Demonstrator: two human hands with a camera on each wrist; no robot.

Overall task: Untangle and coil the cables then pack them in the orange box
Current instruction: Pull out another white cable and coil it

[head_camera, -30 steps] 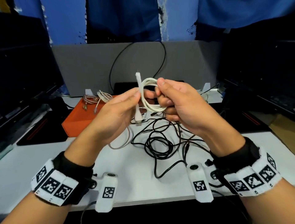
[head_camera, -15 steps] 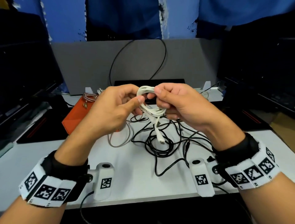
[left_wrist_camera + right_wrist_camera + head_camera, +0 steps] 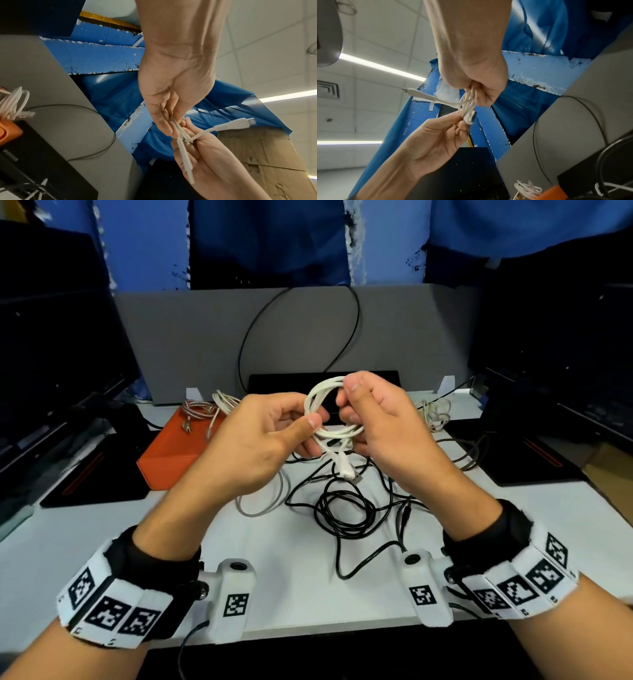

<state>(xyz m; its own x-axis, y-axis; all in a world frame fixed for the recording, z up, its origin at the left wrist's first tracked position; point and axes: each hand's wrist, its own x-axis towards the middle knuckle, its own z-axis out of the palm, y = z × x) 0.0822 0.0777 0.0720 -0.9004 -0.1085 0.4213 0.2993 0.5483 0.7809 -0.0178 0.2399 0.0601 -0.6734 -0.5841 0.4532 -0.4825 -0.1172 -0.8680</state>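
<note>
No readable words, brand names or numbers show in any view. The only markings are black-and-white square fiducial codes printed on the left wristband point(image 3: 109, 607), the right wristband point(image 3: 524, 583) and the two white camera mounts point(image 3: 236, 604) point(image 3: 423, 594), and these carry patterns, not letters or digits.

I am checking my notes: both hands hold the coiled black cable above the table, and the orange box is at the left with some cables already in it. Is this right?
One detail is wrong: the coil held by the left hand and right hand is the white cable, not black. The head view shows it; the black cables lie tangled on the table. The orange box does stand at left with cables in it.
</note>
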